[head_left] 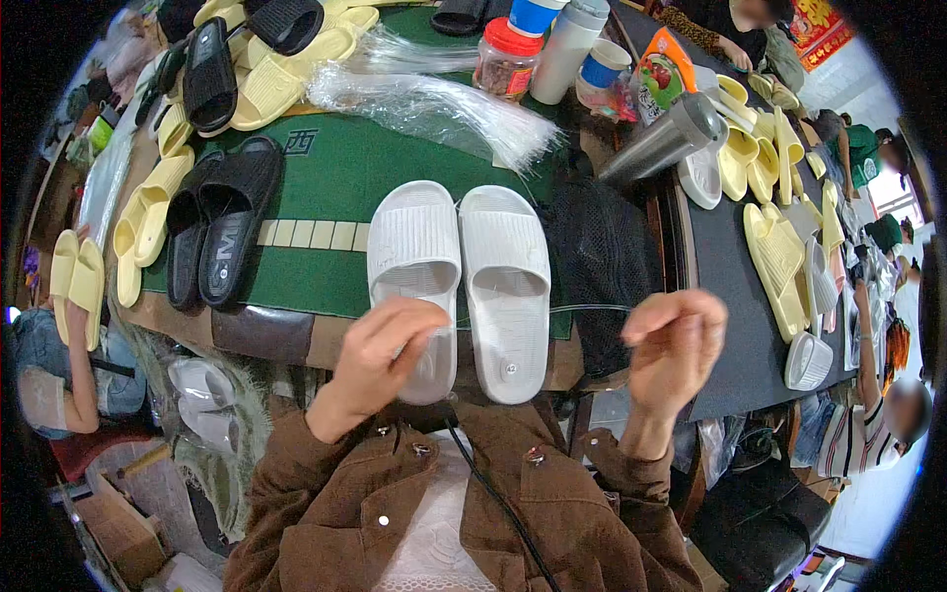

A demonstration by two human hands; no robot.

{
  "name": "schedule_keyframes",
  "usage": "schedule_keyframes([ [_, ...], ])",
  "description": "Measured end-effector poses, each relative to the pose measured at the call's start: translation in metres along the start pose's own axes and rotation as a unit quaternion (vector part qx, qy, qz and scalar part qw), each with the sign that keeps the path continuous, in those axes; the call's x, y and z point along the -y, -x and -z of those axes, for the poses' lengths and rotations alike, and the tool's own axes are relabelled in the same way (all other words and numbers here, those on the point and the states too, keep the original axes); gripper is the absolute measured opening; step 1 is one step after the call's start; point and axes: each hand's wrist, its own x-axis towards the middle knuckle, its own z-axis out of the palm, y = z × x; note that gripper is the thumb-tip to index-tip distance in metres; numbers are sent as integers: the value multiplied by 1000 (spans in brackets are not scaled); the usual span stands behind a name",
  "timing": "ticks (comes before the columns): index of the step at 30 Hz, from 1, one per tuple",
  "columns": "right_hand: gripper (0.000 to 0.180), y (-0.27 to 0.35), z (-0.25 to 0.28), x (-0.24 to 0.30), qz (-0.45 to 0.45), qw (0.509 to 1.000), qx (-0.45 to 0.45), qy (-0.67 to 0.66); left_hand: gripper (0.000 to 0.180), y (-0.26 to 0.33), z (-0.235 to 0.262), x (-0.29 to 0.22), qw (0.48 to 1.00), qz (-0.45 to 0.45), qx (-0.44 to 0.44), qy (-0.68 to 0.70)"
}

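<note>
Two white slide slippers, the left one (412, 232) and the right one (506, 237), lie side by side in front of me, toes away. A thin clear plastic strand (582, 307) stretches across them, with its ends at my two hands. My left hand (380, 350) is closed in a pinch at one end, over the left slipper's heel. At the other end my right hand (681, 345) pinches the strand, to the right of the slippers above a black mesh bag (607, 252). The fingertips themselves are partly hidden.
Bundles of clear plastic strands (434, 104) lie at the back of the green mat (330, 192). Black slippers (237, 222) and yellow slippers (148, 212) sit left. A steel flask (661, 143) leans at the right; more slippers (774, 261) cover the grey table. Other people work around.
</note>
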Motion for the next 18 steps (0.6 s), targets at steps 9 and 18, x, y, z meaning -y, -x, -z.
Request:
schedule_keyframes([
  [9, 16, -6, 25, -2, -118, 985, 9, 127, 24, 21, 15, 4, 993, -59, 89, -58],
  [18, 18, 11, -6, -46, -313, 889, 131, 306, 6, 27, -6, 17, 989, 89, 119, 11],
])
